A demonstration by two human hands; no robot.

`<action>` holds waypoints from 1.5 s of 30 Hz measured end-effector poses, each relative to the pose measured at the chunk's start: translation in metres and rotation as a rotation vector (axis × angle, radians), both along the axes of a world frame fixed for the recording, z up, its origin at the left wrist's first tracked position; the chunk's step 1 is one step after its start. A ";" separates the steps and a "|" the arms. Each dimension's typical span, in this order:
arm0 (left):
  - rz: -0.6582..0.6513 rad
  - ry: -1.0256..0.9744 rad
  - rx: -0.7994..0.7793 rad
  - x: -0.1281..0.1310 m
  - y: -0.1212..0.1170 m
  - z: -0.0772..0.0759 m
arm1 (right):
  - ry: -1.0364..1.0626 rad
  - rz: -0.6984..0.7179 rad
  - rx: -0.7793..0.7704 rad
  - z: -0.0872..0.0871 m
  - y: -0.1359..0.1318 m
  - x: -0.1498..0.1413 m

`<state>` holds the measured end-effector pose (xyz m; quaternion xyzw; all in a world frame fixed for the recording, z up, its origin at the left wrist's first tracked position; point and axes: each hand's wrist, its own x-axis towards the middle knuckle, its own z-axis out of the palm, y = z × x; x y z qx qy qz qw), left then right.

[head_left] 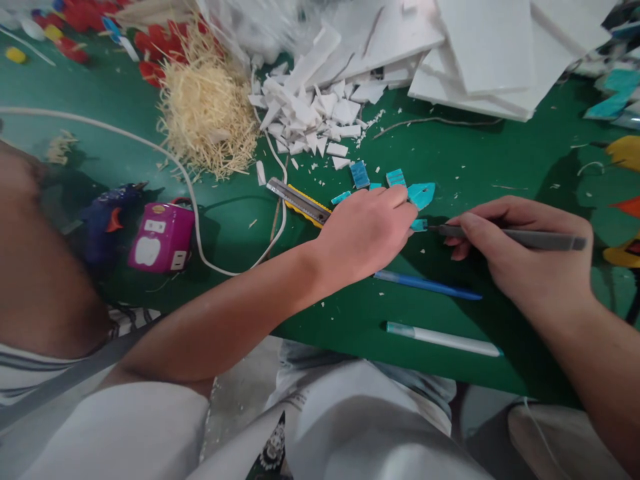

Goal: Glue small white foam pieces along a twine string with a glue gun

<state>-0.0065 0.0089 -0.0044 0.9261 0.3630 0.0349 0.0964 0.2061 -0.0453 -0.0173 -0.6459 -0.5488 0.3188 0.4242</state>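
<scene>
My right hand [530,253] is closed around a grey marker pen [540,239], its tip pointing left onto a small turquoise piece [419,225]. The fingers of my left hand [370,230] are bent down over that same piece, pinning it at its left side; most of it is hidden under them. Around my left fingertips lie a blue striped block [359,175], a turquoise striped block [395,177] and a turquoise pointed piece [423,195]. A yellow utility knife [300,201] lies partly beneath my left hand. Below are a blue pen [430,285] and a white pen [445,339].
White foam scraps [320,110] and foam sheets [480,53] lie at the back, beside a heap of pale shredded straw [207,110]. A white cord [187,180] loops past a magenta power adapter [163,237] and a blue glue gun [107,217]. Another person's arm [40,253] is at left.
</scene>
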 end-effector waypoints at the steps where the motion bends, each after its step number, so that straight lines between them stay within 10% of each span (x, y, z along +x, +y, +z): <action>1: 0.001 -0.005 0.003 -0.001 0.000 0.000 | 0.006 -0.007 -0.011 0.001 0.000 -0.001; 45: -0.004 -0.008 0.064 -0.005 0.000 -0.002 | -0.002 -0.019 -0.030 0.014 0.009 -0.011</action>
